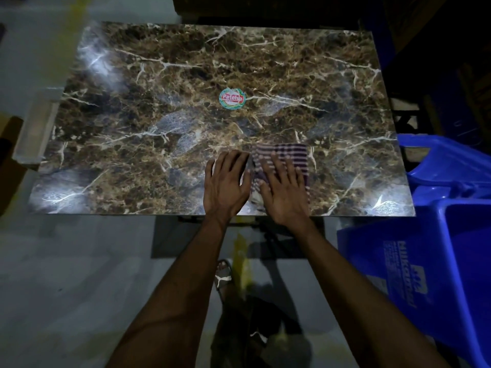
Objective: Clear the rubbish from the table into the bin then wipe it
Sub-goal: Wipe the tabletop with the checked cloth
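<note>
A brown marble-patterned table (186, 75) fills the view, with a round red and green sticker (232, 98) near its middle. A purple and white striped cloth (292, 152) lies flat near the table's front edge. My right hand (284, 189) presses on the cloth with its fingers spread straight. Just left of the cloth, my left hand (227, 184) rests flat on the table, fingers straight, its fingertips at the cloth's edge. No rubbish shows on the tabletop.
A blue plastic bin (398, 274) stands on the floor at the right, beside the table's front right corner, with more blue plastic (435, 158) behind it. A pale ledge (34, 128) sits off the table's left edge. My sandalled feet (224, 274) are below.
</note>
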A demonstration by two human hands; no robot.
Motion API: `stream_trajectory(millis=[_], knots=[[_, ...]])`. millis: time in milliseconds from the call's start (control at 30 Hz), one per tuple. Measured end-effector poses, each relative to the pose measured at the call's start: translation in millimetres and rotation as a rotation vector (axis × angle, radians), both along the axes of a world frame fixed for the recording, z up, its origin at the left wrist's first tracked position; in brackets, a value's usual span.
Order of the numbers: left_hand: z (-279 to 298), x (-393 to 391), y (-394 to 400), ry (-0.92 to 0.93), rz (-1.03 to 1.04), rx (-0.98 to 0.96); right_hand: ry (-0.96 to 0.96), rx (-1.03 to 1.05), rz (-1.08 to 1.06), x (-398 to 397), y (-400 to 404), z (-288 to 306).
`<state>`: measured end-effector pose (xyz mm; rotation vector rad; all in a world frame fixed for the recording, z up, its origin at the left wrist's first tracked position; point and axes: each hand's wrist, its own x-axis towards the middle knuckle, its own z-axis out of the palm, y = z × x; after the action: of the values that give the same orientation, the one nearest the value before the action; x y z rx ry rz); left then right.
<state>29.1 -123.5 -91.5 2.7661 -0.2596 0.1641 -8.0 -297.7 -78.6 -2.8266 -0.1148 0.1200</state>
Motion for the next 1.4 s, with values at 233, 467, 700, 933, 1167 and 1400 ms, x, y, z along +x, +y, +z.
stream_trajectory(millis=[233, 467, 700, 933, 1167, 1400], knots=[[1.9, -0.8, -1.2, -0.022, 0.010, -0.024, 0.017, -0.014, -0.120, -23.3, -53.9, 1.3], [5.0, 0.2, -0.8, -0.062, 0.013, -0.064, 0.010, -0.020, -0.084, 1.4, -21.2, -1.2], [9.1, -1.3, -1.4, -0.060, 0.010, -0.046, 0.047, 0.000, -0.145, -34.2, -71.9, 4.4], [1.9, 0.6, -0.3, -0.039, 0.026, -0.029, 0.006, -0.015, -0.163, 11.8, -34.0, 0.9], [6.8, -1.5, -1.9, 0.018, 0.034, -0.033, 0.063, -0.018, -0.106, -34.9, -59.3, 4.6], [10.5, -0.8, -1.0, 0.035, 0.037, -0.037, 0.032, -0.042, -0.196, 26.1, -27.3, 2.8]])
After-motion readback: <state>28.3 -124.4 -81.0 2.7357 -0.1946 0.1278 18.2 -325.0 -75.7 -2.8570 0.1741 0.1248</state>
